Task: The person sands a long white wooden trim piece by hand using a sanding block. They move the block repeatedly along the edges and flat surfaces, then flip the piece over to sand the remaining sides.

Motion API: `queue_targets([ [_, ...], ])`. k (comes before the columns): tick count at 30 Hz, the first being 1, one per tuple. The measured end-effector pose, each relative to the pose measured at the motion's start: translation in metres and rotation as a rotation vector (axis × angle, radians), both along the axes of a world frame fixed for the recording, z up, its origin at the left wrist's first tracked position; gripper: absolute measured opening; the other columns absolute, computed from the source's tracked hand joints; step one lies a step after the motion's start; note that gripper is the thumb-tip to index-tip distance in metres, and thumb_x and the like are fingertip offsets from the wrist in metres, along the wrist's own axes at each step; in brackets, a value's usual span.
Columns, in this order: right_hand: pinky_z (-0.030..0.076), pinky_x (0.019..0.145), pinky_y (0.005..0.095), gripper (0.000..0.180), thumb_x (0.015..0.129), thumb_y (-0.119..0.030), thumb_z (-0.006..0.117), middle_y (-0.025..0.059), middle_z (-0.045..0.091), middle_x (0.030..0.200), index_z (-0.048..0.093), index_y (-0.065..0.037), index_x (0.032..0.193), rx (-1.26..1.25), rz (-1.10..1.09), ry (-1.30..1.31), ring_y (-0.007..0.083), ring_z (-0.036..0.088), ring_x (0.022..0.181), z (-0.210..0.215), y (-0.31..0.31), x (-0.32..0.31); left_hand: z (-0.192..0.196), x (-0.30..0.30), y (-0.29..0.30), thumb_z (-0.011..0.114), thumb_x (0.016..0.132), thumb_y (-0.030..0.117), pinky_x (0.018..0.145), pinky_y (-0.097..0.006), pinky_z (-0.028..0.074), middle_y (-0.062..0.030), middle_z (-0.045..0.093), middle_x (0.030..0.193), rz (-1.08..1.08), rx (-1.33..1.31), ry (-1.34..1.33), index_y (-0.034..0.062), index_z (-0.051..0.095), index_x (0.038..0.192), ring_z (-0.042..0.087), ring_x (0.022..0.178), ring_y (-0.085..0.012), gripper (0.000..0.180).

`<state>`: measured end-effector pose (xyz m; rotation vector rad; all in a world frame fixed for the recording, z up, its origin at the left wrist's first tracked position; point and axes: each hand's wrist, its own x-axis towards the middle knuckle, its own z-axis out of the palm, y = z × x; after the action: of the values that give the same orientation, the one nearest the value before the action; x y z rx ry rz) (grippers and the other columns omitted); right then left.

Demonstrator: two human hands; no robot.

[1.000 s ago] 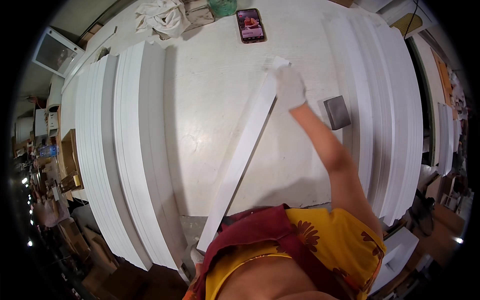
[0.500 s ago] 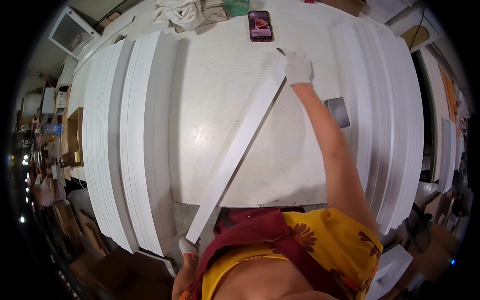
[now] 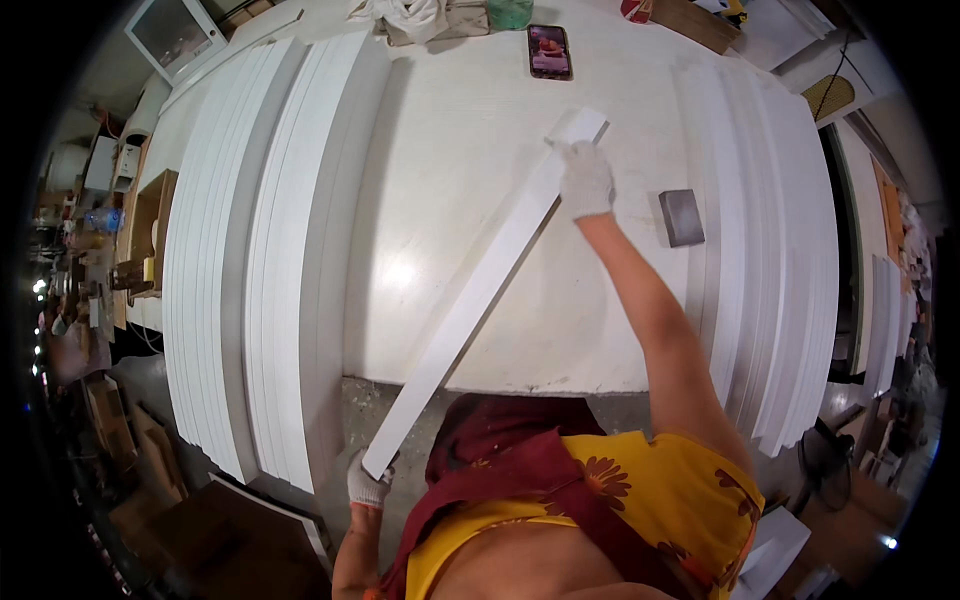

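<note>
A long white strip [image 3: 480, 290] lies diagonally across the white table, its near end jutting past the table's front edge. My left hand [image 3: 368, 482], in a white knitted glove, grips that near end. Near the far end, my right hand [image 3: 585, 182], gloved alike, rests on the strip's upper face with its fingers closed. A small flat piece shows at its fingertips, too blurred to name. To the right of my right forearm sits a grey block [image 3: 682, 217], apart from both hands.
Tall rows of white strips [image 3: 330, 240] stand on the left, with more stacked white strips [image 3: 770, 250] on the right. At the back are a phone [image 3: 550, 52], a white cloth [image 3: 410, 18], a green container [image 3: 510, 12] and a cardboard box [image 3: 695, 25]. A fan [image 3: 828, 465] stands lower right.
My right hand has come nearer along the strip, uncovering its far end. The dark piece at its fingertips no longer shows clearly. My left hand still grips the near end; the whole view has shifted slightly.
</note>
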<state>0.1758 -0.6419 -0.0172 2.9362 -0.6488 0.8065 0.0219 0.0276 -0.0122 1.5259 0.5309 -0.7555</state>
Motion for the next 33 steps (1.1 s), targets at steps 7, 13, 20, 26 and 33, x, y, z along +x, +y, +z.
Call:
queue_targets([
  [7,0.049,0.072,0.0422,0.03,0.08,-0.013,0.057,0.006,0.059,0.089,0.066,-0.014,0.109,0.203,0.41,0.317,0.0256,0.059,0.085,0.055,0.279,-0.103,-0.026,0.012,-0.002,0.041,0.103,0.029,0.049,-0.035,0.059,-0.0185,0.069,0.112,0.368,-0.686,0.435,0.004,0.059,0.126,0.071,0.088,-0.0299,0.038],
  [13,0.046,0.08,0.0425,0.033,0.082,-0.015,0.056,0.0074,0.06,0.091,0.069,-0.014,0.112,0.489,0.81,0.21,0.0278,0.058,0.088,0.047,0.403,-0.164,-0.012,0.009,-0.015,0.041,0.104,0.034,0.072,-0.035,0.059,-0.015,0.062,0.129,0.086,-0.664,0.272,0.0083,0.053,0.139,0.064,0.115,-0.032,0.045],
  [20,0.05,0.073,0.0434,0.045,0.091,-0.001,0.047,0.0179,0.063,0.09,0.063,-0.015,0.131,0.475,-0.082,0.204,0.0306,0.063,0.082,0.022,0.179,-0.081,0.019,0.005,-0.062,0.034,0.106,0.052,0.095,-0.052,0.054,-0.0222,0.053,0.142,0.219,-0.998,0.583,0.0005,0.043,0.147,0.051,0.13,-0.0464,0.066],
  [26,0.047,0.07,0.0415,0.04,0.086,-0.012,0.056,0.0097,0.057,0.08,0.066,-0.015,0.125,-0.025,0.391,0.042,0.0283,0.056,0.076,0.028,0.336,-0.143,0.005,-0.002,-0.08,0.033,0.107,0.04,0.115,-0.067,0.028,-0.0271,0.039,0.152,0.349,-1.27,0.62,-0.0023,0.035,0.15,0.029,0.144,-0.0496,0.061],
  [33,0.048,0.074,0.0447,0.024,0.08,-0.011,0.057,0.01,0.06,0.082,0.069,-0.011,0.101,0.241,0.684,0.172,0.0297,0.059,0.076,0.006,0.434,-0.204,-0.002,-0.005,-0.075,0.042,0.104,0.03,0.113,-0.055,0.039,-0.0272,0.051,0.142,0.272,-1.18,0.469,-0.01,0.043,0.141,0.049,0.132,-0.0401,0.055],
])
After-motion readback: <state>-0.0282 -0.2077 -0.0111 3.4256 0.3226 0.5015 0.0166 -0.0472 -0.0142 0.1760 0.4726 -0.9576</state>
